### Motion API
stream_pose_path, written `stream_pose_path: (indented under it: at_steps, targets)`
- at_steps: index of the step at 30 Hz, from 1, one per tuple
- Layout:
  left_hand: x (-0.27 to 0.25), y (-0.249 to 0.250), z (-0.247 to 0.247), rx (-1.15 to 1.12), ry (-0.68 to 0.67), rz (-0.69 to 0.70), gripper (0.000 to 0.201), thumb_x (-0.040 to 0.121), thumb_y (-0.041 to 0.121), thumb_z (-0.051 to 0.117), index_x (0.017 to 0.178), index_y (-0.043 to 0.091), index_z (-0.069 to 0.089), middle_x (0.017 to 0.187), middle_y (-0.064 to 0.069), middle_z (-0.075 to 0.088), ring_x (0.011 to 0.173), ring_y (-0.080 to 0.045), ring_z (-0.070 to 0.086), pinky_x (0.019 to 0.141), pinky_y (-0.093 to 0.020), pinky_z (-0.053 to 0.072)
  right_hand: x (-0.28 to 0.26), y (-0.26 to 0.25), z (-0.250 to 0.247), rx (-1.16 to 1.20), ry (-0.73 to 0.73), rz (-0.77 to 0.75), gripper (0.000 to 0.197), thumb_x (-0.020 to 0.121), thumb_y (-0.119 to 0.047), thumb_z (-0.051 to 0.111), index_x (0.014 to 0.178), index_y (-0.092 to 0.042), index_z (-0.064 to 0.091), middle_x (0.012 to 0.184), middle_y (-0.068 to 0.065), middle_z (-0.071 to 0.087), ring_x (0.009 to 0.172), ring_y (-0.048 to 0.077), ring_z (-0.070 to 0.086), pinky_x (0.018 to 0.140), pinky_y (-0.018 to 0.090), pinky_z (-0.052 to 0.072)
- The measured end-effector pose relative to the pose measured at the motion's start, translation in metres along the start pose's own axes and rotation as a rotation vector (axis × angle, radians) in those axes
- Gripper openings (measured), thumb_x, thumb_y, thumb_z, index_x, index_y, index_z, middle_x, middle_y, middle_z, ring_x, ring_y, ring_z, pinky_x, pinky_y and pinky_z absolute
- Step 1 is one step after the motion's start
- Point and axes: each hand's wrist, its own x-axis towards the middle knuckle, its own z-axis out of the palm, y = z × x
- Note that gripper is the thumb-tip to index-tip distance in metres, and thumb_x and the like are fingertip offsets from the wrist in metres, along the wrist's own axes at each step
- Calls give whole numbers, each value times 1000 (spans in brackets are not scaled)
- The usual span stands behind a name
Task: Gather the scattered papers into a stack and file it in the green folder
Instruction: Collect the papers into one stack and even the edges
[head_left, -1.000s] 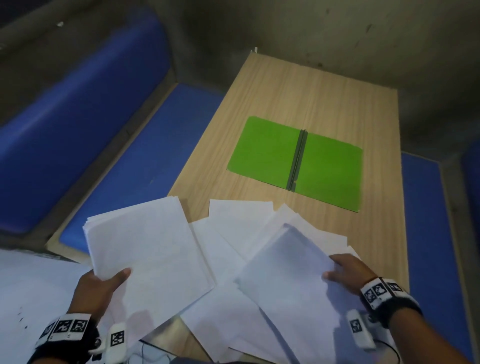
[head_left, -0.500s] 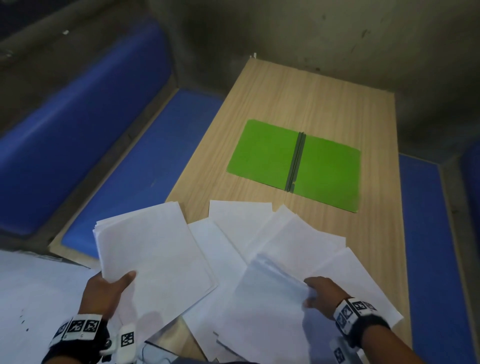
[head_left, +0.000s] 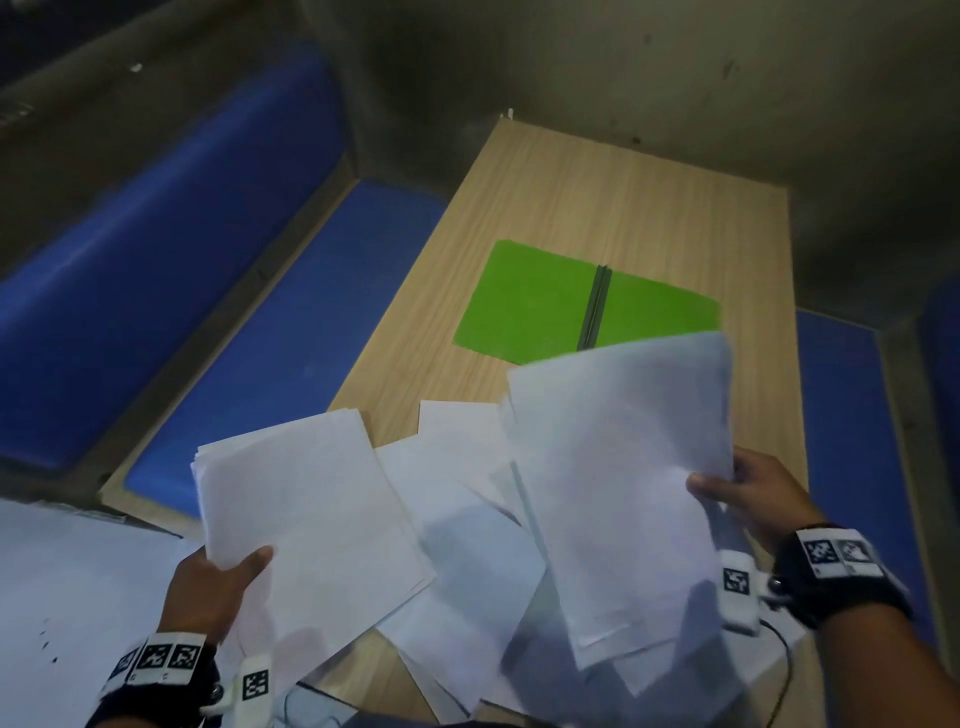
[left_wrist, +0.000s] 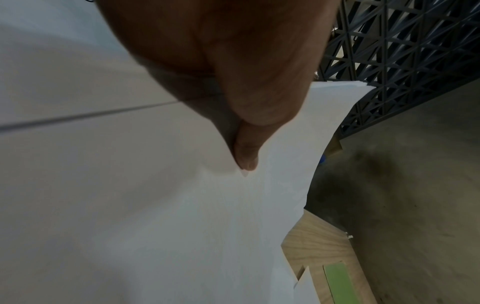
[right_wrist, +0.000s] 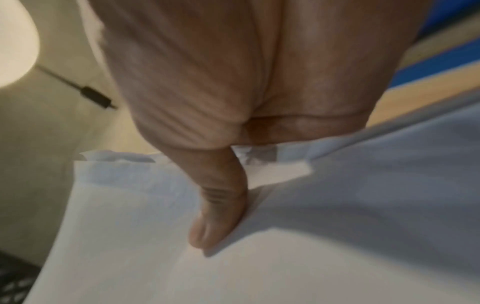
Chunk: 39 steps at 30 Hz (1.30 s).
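Note:
My left hand (head_left: 218, 582) grips a stack of white papers (head_left: 306, 514) at its near corner, thumb on top (left_wrist: 246, 156), holding it above the table's near left. My right hand (head_left: 748, 493) pinches a few white sheets (head_left: 623, 467) by their right edge and holds them lifted off the table, thumb on top (right_wrist: 215, 222). Their far edge covers the near right corner of the green folder (head_left: 535, 301), which lies open and flat in the middle of the wooden table (head_left: 597, 192). More loose white sheets (head_left: 467, 545) lie fanned on the table between my hands.
Blue cushioned benches (head_left: 270, 322) run along the table's left and right (head_left: 841, 415) sides. A concrete wall stands behind the table's far end. A white surface (head_left: 67, 597) sits at the near left. Bare wood lies beyond the folder.
My right hand has lifted a few sheets off the table and raised them up and to the right, so they now overlap the folder's near edge. The left hand's stack has barely moved.

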Motion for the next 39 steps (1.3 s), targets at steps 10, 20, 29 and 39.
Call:
stream_pose_path:
  at_steps: [10, 20, 29, 39]
  targets:
    - [0, 5, 5, 14, -5, -6, 35, 79, 23, 81, 87, -6, 64, 83, -23, 67, 74, -36, 63, 68, -40, 49, 37, 15, 186, -498, -315, 5, 52, 76, -30, 77, 120, -7, 61, 117, 5, 63, 106, 18, 60, 81, 19, 43]
    - [-3, 9, 11, 12, -29, -28, 39, 79, 26, 81, 93, -6, 64, 89, -25, 68, 79, -38, 63, 73, -43, 51, 31, 31, 234, -617, -340, 116, 72, 80, -26, 75, 140, -10, 40, 143, 9, 47, 128, 28, 49, 107, 35, 42]
    - [-9, 29, 0, -28, -39, -29, 43, 79, 30, 80, 102, -2, 62, 96, -21, 65, 86, -37, 60, 74, -43, 47, -17, 51, 107, -136, 50, 264, 27, 77, -7, 73, 103, -3, 69, 97, 11, 72, 89, 26, 67, 71, 30, 49]
    - [-17, 46, 27, -30, -108, 62, 36, 78, 24, 82, 98, 0, 67, 85, -17, 70, 74, -31, 65, 62, -35, 49, -92, 159, 35, -31, 468, 811, 42, 75, -16, 75, 112, 1, 64, 119, 15, 66, 99, 30, 59, 102, 36, 45]
